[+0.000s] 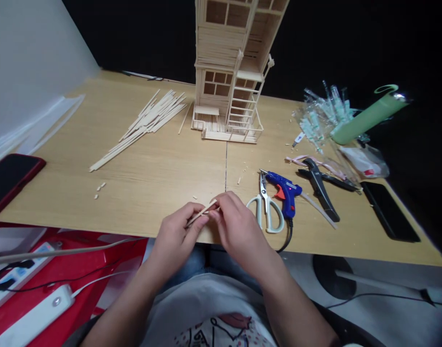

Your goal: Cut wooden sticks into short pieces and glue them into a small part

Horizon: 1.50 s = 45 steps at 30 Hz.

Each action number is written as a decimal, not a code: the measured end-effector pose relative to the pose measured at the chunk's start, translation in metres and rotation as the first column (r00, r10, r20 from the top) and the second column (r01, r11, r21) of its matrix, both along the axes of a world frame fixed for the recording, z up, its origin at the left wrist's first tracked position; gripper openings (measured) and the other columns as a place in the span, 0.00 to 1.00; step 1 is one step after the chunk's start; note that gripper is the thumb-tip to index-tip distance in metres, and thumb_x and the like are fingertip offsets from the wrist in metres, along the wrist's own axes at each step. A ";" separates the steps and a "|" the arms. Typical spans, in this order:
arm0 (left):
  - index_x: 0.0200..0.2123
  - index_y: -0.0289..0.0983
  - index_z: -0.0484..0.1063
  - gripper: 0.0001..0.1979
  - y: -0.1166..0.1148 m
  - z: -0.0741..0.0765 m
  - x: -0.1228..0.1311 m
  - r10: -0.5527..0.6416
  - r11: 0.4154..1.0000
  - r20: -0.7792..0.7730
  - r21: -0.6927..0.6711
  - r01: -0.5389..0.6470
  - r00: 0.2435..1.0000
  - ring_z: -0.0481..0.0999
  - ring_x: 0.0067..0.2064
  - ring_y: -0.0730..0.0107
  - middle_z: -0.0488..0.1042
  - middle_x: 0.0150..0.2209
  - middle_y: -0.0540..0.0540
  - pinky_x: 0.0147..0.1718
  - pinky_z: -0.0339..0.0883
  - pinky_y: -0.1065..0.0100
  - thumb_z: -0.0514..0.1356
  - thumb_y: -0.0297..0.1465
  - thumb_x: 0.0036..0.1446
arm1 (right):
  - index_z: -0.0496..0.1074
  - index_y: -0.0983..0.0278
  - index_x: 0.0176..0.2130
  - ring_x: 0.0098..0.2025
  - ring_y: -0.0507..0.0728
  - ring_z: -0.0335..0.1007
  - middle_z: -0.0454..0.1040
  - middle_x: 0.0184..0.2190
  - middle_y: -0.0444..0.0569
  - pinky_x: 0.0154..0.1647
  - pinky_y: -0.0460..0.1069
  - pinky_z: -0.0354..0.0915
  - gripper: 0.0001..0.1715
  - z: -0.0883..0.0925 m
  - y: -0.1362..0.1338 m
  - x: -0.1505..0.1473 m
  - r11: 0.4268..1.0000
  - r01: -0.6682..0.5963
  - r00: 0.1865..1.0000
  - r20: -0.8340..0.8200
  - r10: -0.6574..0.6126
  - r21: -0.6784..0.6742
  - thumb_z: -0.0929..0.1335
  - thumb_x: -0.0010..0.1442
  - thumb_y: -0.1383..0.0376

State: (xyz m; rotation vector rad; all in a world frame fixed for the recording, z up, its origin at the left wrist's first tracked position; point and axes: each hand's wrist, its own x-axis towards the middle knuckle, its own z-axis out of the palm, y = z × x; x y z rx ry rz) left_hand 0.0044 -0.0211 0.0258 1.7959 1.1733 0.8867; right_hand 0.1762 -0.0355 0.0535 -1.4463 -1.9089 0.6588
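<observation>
Pale wood grain is covering the surface [159, 185] before you, and a black backdrop [141, 33] is standing behind it. Near the far side, a model house [213, 53] built of thin wood is rising, with a bundle of loose sticks [152, 115] lying to its left. You are holding a short wooden stick [202, 213] in front of your body, just over the near edge of the surface.

It is probably feeling very light and fairly stiff, but its thinness is suggesting that a sharp bend could be snapping it. Its bare wood is looking dry, so slipping is seeming unlikely. You are likely doing best by pinching it lightly near both ends and sparing the middle any sideways force.

Your left hand [175, 229] is gripping the nearer end between thumb and fingers, while your right hand [237, 221] is pinching it around the farther end. So the stick is lying between the two sets of fingers, touching both and slanting away from you toward the right; those fingers are partly hiding its ends. Scissors [264, 193] and a blue glue gun [287, 193] are resting to the right of your right hand.
</observation>
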 end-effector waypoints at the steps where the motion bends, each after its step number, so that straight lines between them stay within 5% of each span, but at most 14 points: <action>1: 0.40 0.39 0.76 0.11 -0.001 0.001 0.001 0.005 1.000 0.028 -0.016 -0.005 1.000 0.73 0.32 0.71 0.75 0.31 0.50 0.33 0.64 0.70 0.57 0.38 0.69 | 0.69 0.62 0.40 0.41 0.58 0.69 0.73 0.40 0.51 0.43 0.52 0.65 0.08 0.002 -0.001 0.000 1.000 -0.004 1.000 -0.030 0.005 0.007 0.61 0.72 0.68; 6: 0.25 0.38 0.67 0.22 -0.006 0.004 0.008 0.063 0.975 0.257 -0.221 -0.004 0.964 0.59 0.23 0.75 0.62 0.21 0.54 0.23 0.54 0.70 0.57 0.45 0.67 | 0.75 0.62 0.43 0.37 0.54 0.72 0.76 0.36 0.46 0.41 0.49 0.67 0.04 0.002 -0.004 0.000 0.994 -0.020 0.930 -0.367 -0.020 -0.105 0.68 0.69 0.66; 10: 0.26 0.38 0.66 0.24 -0.009 0.000 0.010 0.118 0.897 0.452 -0.431 0.100 0.884 0.53 0.21 0.78 0.59 0.19 0.56 0.20 0.48 0.71 0.59 0.50 0.65 | 0.79 0.61 0.43 0.30 0.52 0.72 0.77 0.29 0.43 0.31 0.47 0.67 0.10 -0.008 -0.003 -0.004 0.947 -0.127 0.717 -0.687 -0.117 -0.294 0.75 0.62 0.60; 16: 0.30 0.38 0.67 0.23 -0.011 0.000 0.008 0.044 0.851 0.449 -0.484 0.202 0.892 0.53 0.21 0.78 0.62 0.21 0.55 0.20 0.47 0.72 0.59 0.52 0.64 | 0.80 0.61 0.34 0.27 0.53 0.74 0.78 0.25 0.44 0.30 0.48 0.70 0.12 -0.014 0.002 -0.006 0.939 -0.117 0.589 -0.783 -0.198 -0.325 0.78 0.56 0.56; 20: 0.36 0.38 0.68 0.23 -0.016 0.004 0.009 -0.073 0.879 0.373 -0.415 0.237 0.925 0.57 0.22 0.76 0.66 0.24 0.52 0.21 0.50 0.71 0.52 0.52 0.69 | 0.79 0.62 0.33 0.22 0.50 0.69 0.74 0.21 0.40 0.26 0.46 0.68 0.11 -0.015 0.006 -0.001 0.931 -0.102 0.521 -0.816 -0.249 -0.349 0.78 0.56 0.57; 32: 0.25 0.39 0.65 0.23 -0.013 0.013 0.001 -0.126 0.975 0.023 -0.184 0.128 0.992 0.66 0.27 0.72 0.68 0.24 0.52 0.30 0.58 0.69 0.48 0.41 0.72 | 0.81 0.61 0.35 0.24 0.52 0.76 0.80 0.22 0.44 0.25 0.46 0.73 0.09 -0.014 0.003 -0.003 0.933 -0.040 0.475 -0.828 -0.298 -0.359 0.78 0.56 0.59; 45: 0.24 0.40 0.66 0.26 -0.012 0.012 0.008 -0.120 0.971 0.070 -0.200 0.132 0.990 0.62 0.23 0.72 0.64 0.21 0.52 0.25 0.57 0.69 0.49 0.47 0.71 | 0.81 0.58 0.41 0.38 0.57 0.84 0.85 0.34 0.46 0.42 0.52 0.79 0.14 -0.017 0.000 -0.008 0.960 0.098 0.526 -0.806 -0.272 -0.261 0.80 0.53 0.63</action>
